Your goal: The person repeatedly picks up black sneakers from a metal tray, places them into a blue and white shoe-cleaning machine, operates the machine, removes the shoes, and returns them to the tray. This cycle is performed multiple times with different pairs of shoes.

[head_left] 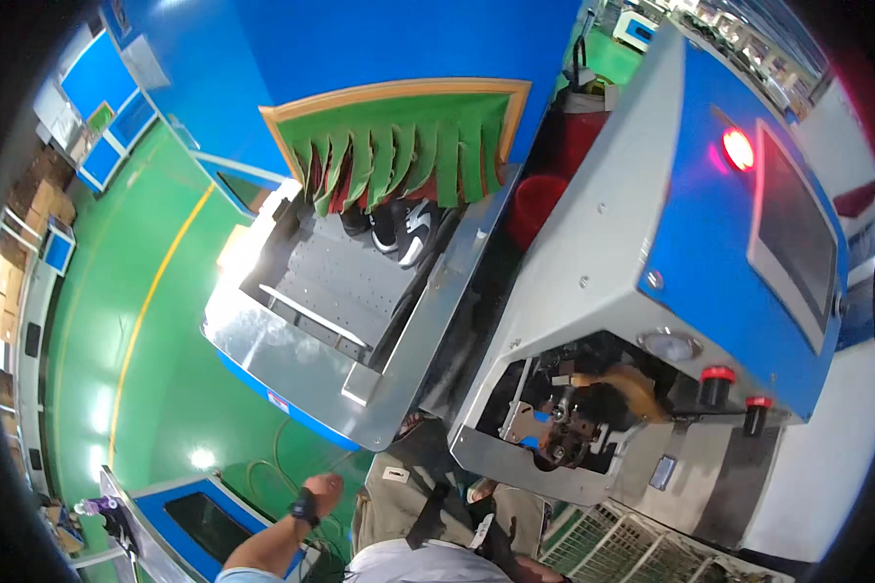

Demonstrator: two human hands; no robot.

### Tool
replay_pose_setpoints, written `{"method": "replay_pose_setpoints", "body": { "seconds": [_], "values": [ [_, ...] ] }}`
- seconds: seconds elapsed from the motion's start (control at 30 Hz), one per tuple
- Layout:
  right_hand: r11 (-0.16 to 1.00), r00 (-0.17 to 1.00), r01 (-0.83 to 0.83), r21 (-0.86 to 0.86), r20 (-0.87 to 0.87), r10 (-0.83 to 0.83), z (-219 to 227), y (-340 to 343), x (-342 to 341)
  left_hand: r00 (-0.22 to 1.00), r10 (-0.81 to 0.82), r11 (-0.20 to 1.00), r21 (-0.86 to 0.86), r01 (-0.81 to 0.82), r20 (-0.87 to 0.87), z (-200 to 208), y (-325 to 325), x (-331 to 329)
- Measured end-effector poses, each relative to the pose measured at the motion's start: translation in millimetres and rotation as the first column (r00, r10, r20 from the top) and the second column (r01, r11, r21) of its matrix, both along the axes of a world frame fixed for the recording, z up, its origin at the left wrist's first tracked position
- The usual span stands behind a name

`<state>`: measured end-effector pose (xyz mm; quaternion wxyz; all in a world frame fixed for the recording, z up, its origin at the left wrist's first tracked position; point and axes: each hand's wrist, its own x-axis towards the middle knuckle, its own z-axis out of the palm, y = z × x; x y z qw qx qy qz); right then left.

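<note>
Green floor [170,291]: at my far left, crossed by a yellow line.
Blue cabinet [209,515]: low at the left, with a dark window in its top.
Metal-rimmed bed [287,364]: juts from the blue housing; grey perforated floor inside, a pale bar across its near end.
Left hand [325,494]: I see it near the bed's front edge but apart from it, a dark watch [304,507] at the wrist; its fingers are too unclear for me to tell whether the grip is open or closed.
Strip curtain [399,146]: green, hanging in a tan frame above the bed.
Shoes [415,235]: black and white, on the bed's far end, just at the curtain's strips, well apart from my left hand.
Right hand: outside my view, so I cannot tell its grip.
Mechanism [564,432]: exposed in the right machine's opening.
Phone [663,472]: on the pale surface beside it.
Red-capped knobs [717,375]: two, below the blue panel.
Red lamp [738,150]: lit, beside a dark screen [795,233].
</note>
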<state>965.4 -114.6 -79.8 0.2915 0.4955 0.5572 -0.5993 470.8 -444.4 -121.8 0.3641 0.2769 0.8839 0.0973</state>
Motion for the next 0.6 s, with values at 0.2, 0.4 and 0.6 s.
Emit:
{"method": "replay_pose_setpoints", "body": {
  "seconds": [0.2,0.4,0.6],
  "values": [
    [0.954,0.978,-0.09,0.287,-0.155,0.139,-45,-51,-85,0.914,0.279,0.864,0.493,-0.105,-0.295,121,128,-129],
    [0.86,0.97,0.016,0.51,-0.216,0.11,-66,-99,-84,0.956,0.252,0.665,0.744,-0.058,-0.15,63,342,-266],
    [0.696,0.962,0.218,0.684,-0.271,-0.035,-33,-142,-84,0.888,0.28,0.672,0.735,0.09,-0.365,37,446,-290]
  ]
}}
